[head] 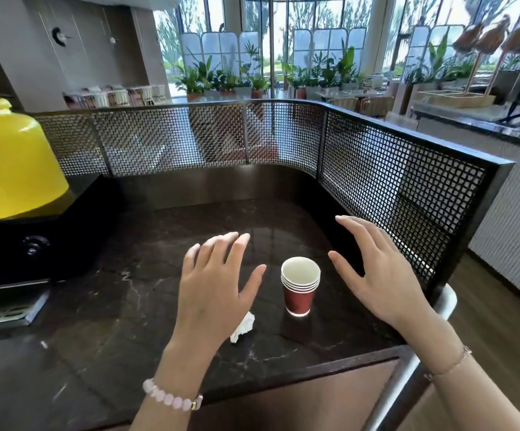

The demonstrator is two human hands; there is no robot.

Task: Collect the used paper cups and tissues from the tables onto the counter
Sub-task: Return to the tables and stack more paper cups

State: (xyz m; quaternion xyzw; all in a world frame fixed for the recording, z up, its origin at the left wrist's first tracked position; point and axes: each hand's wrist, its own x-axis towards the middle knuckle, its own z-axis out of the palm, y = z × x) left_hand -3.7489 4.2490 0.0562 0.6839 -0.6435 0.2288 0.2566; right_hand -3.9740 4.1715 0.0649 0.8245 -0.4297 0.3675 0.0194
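So I'm seeing the left hand [218, 284] and right hand [377, 275] hovering, fingers spread, empty; the cup stack [300, 286] is standing upright between them, probably nearer the right.

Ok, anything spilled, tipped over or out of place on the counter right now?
Nothing stands out. The stack of paper cups stands upright on the counter, with no spill visible around it. A crumpled tissue lies beside it, partly hidden by the left hand. That hand and the right hand are open, holding nothing.

Yellow dispenser [9, 160] left – mesh screen [377, 188] w/ plants [221, 77] behind.
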